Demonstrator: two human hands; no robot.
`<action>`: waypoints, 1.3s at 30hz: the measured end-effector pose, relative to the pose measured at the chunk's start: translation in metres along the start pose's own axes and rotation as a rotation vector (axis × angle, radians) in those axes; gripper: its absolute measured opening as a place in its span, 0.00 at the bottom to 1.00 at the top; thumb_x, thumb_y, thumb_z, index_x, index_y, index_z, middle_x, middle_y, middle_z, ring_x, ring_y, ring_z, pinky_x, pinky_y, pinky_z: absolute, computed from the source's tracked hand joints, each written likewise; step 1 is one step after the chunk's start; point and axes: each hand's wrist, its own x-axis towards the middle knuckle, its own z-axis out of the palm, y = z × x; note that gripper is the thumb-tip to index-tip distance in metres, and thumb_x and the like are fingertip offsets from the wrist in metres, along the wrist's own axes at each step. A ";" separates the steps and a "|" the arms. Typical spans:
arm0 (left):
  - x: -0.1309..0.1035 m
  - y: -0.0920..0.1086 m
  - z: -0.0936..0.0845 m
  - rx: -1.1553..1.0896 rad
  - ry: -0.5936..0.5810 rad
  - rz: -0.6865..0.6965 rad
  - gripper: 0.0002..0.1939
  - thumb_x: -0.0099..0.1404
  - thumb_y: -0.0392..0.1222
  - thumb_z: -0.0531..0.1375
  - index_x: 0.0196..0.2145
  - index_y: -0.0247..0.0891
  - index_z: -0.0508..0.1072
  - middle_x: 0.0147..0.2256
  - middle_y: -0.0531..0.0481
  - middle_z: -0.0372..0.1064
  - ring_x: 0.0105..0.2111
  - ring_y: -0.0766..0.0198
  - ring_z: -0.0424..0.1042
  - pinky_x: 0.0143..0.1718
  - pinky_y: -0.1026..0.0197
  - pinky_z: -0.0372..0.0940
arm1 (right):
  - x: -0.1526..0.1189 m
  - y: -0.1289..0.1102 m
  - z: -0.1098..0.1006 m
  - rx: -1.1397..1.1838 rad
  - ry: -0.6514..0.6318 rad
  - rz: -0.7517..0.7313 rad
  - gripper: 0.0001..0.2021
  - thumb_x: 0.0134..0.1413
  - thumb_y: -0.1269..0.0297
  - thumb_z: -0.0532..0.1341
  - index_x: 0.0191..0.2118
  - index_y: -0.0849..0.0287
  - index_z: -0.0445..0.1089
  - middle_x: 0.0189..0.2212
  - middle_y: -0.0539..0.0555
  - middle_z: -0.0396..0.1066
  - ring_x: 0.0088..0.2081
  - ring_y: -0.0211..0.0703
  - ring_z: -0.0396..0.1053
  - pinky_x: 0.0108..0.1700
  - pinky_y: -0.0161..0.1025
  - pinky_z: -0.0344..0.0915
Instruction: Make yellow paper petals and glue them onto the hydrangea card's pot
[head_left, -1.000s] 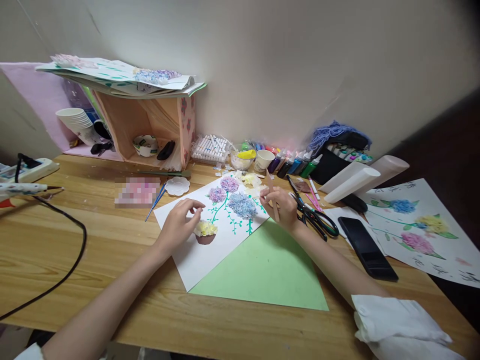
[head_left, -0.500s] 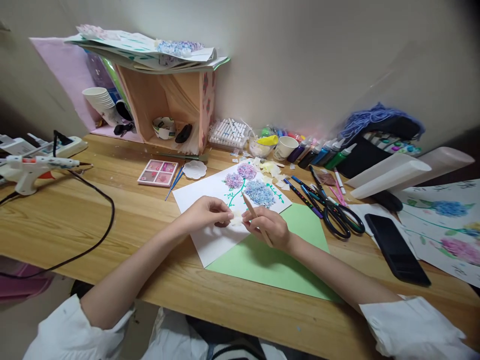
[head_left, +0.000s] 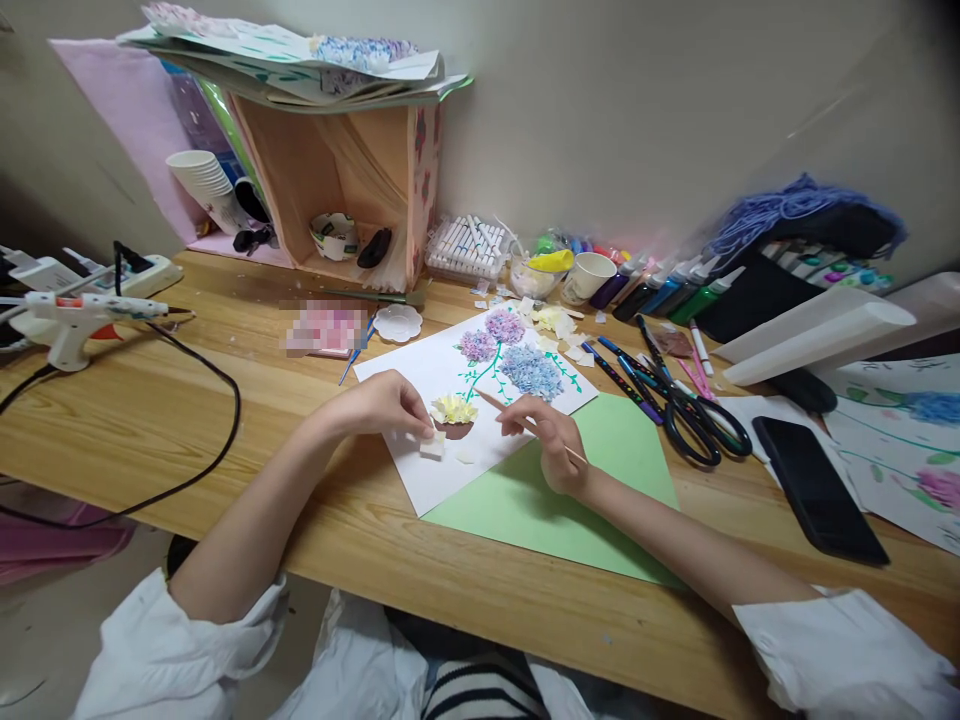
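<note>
A small pale-yellow square of paper (head_left: 432, 446) is pinched between the thumb and fingers of my left hand (head_left: 391, 405), just above the white sheet. My right hand (head_left: 553, 440) grips a slim wooden stick (head_left: 491, 401), its pointed end aimed left over the sheet. Between my hands lies a ruffled yellow paper flower (head_left: 454, 409) with a brown patch under it. The white sheet (head_left: 401, 425) also carries pink-purple and blue flower heads (head_left: 532, 372) with green stems. One loose pale scrap (head_left: 465, 459) rests below the yellow flower. Green paper (head_left: 600, 500) lies partly under the sheet.
Black-handled scissors (head_left: 705, 430), several pens and a phone (head_left: 819, 488) lie right. Behind the sheet are yellow paper scraps (head_left: 555, 320), a paper cup (head_left: 588, 277) and paint bottles. A glue gun (head_left: 71, 325) with a black cord stands left, near a white palette (head_left: 397, 322).
My hands have moved apart, bringing the yellow flower into sight between them. The left now holds a paper square; the stick in my right hand has tipped lower. The view has shifted slightly.
</note>
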 end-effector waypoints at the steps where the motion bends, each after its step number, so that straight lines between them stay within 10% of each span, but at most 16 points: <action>1: 0.000 -0.001 0.000 0.020 -0.031 0.000 0.13 0.44 0.46 0.66 0.28 0.36 0.80 0.28 0.49 0.77 0.27 0.65 0.69 0.26 0.67 0.57 | 0.001 -0.001 0.003 0.019 -0.030 -0.038 0.22 0.65 0.58 0.38 0.36 0.58 0.66 0.25 0.53 0.65 0.27 0.40 0.62 0.32 0.39 0.60; 6: 0.002 -0.003 0.003 0.057 -0.024 -0.018 0.13 0.42 0.46 0.66 0.26 0.37 0.80 0.26 0.50 0.76 0.27 0.65 0.69 0.26 0.67 0.56 | 0.007 0.002 0.014 -0.014 -0.193 -0.198 0.21 0.66 0.62 0.38 0.28 0.58 0.63 0.20 0.52 0.63 0.24 0.39 0.57 0.29 0.38 0.56; 39: 0.003 -0.003 0.001 0.123 0.057 -0.037 0.12 0.44 0.45 0.65 0.26 0.36 0.80 0.25 0.51 0.75 0.25 0.66 0.66 0.25 0.66 0.54 | 0.012 0.011 0.027 -0.057 -0.216 -0.138 0.19 0.65 0.64 0.41 0.29 0.58 0.63 0.22 0.52 0.65 0.26 0.39 0.60 0.32 0.38 0.59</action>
